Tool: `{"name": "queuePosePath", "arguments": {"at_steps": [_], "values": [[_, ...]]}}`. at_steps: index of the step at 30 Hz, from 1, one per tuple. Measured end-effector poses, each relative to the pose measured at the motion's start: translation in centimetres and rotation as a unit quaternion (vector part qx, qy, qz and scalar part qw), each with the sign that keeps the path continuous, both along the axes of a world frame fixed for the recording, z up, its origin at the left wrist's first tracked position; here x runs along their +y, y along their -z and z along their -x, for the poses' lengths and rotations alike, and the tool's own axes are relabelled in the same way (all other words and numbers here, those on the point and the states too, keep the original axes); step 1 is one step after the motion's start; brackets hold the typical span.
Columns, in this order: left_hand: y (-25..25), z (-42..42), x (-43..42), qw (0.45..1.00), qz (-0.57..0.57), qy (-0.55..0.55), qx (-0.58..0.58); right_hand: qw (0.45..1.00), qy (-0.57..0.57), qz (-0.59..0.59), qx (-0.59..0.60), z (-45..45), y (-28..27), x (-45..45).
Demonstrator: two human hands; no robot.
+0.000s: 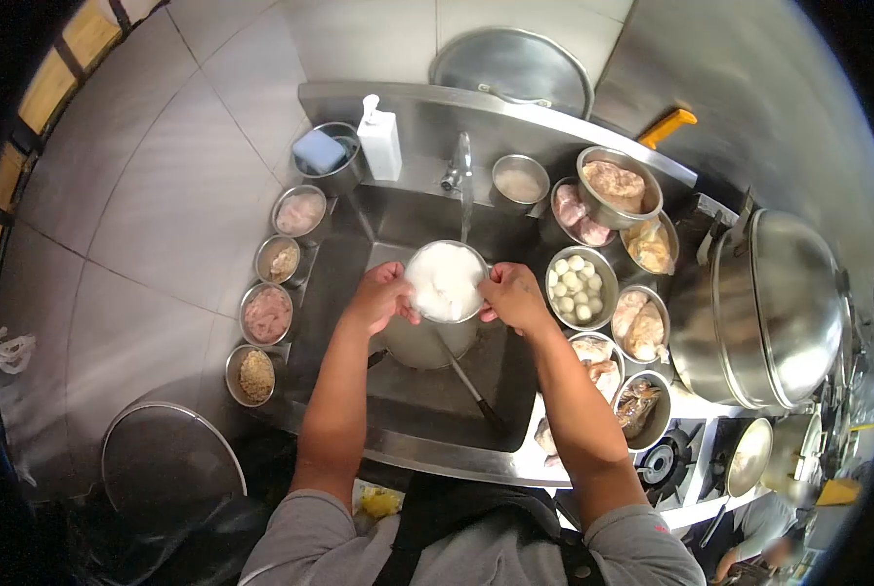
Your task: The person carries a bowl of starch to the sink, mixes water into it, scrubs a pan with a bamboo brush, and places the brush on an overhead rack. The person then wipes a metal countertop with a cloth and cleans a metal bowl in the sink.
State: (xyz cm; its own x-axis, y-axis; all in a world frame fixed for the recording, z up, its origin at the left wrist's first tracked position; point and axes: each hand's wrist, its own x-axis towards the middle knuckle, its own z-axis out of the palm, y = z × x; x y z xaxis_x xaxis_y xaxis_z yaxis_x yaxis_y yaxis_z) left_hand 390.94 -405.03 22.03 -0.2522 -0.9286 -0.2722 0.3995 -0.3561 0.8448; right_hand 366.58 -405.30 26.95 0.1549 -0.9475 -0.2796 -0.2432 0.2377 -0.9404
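Over the sink (398, 430), a round metal bowl (447, 246) full of white content (446, 279) is held between my two hands. My left hand (387, 295) grips its left rim with bent fingers, and my right hand (512, 295) grips the right rim. Water from the faucet (462, 156) runs down at the bowl's far edge. Below, partly hidden by the bowl, a larger round vessel (417, 347) sits in the sink with a long-handled utensil (468, 379) leaning across it.
Small bowls of food (266, 313) line the sink's left edge. On the right stand bowls of meat (613, 186), a bowl of white balls (582, 290), a large steel pot (769, 308) and a stove burner (664, 463). Another person (761, 532) is at the lower right.
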Motion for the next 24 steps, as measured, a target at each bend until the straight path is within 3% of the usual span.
{"name": "queuePosePath", "arguments": {"at_steps": [3,5,6,9,15,18,21,24], "values": [[0.0,0.1,-1.5,0.996,-0.029,0.070,0.040,0.999,0.036,0.009,0.021,0.8,-2.2,1.8],[1.4,0.7,-3.7,0.996,-0.032,0.003,-0.078,0.998,0.049,0.012,0.021,1.6,-2.1,2.4],[1.8,1.1,-4.8,0.997,-0.029,0.008,-0.077,0.998,0.054,0.014,0.023,2.0,-1.7,2.9],[1.8,3.1,-8.0,0.969,0.021,0.031,-0.245,0.996,0.089,0.002,-0.001,3.1,-1.8,4.0],[4.4,5.1,-14.3,0.963,0.011,-0.047,-0.264,0.990,0.118,-0.044,-0.054,4.9,-4.0,5.8],[-1.8,6.5,-10.0,0.950,0.001,-0.015,-0.311,0.991,0.118,-0.048,-0.050,5.8,-4.7,6.1],[3.1,4.6,-11.4,0.942,0.102,0.060,-0.313,0.991,0.121,-0.044,-0.028,6.0,-5.1,6.5],[4.1,3.6,-11.4,0.945,0.071,0.035,-0.316,0.992,0.124,-0.014,0.000,6.0,-4.3,6.4]]}}
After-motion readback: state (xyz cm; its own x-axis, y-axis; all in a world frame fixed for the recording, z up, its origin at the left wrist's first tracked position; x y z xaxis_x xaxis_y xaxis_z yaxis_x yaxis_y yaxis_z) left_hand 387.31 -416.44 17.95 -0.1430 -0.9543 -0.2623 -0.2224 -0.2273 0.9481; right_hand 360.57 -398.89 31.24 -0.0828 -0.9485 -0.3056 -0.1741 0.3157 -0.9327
